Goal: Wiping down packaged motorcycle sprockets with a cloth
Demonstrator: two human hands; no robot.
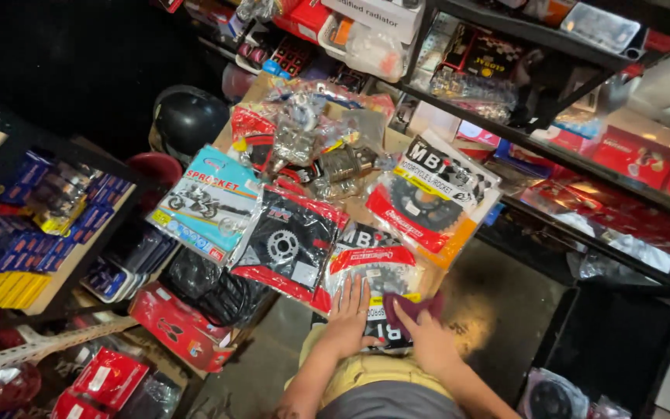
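left hand (348, 316) lies flat on a bagged sprocket (371, 271), fingers (354, 291) spread and released, gripping nothing. right hand (426, 335) sits just beside it, fingers (406, 316) clenched on a maroon cloth (415, 306) that presses onto the same bag. that sprocket pack sits directly under both sets of fingers, near edge of the cardboard (459, 237) it lies on, with a red band across its front.

just past the left fingers, a black and red pack (287, 248) with a small sprocket showing through the plastic, touching the first bag. further left of it, a light blue pack (209, 203) with a motorbike picture, overlapping the black one's edge. beyond the right fingers, a bigger sprocket pack (432, 198) with a checkered top, tilted, orange strip along its side.

further out from the fingers, a heap of clear bags of metal parts (316, 147). left of that heap, a black helmet (189, 116) low in the dark. far beyond the right fingers, shelves (552, 143) packed with red boxes (633, 155). well left of the left fingers, a rack of blue boxes (48, 209); below it, red packs (172, 322) on the floor.
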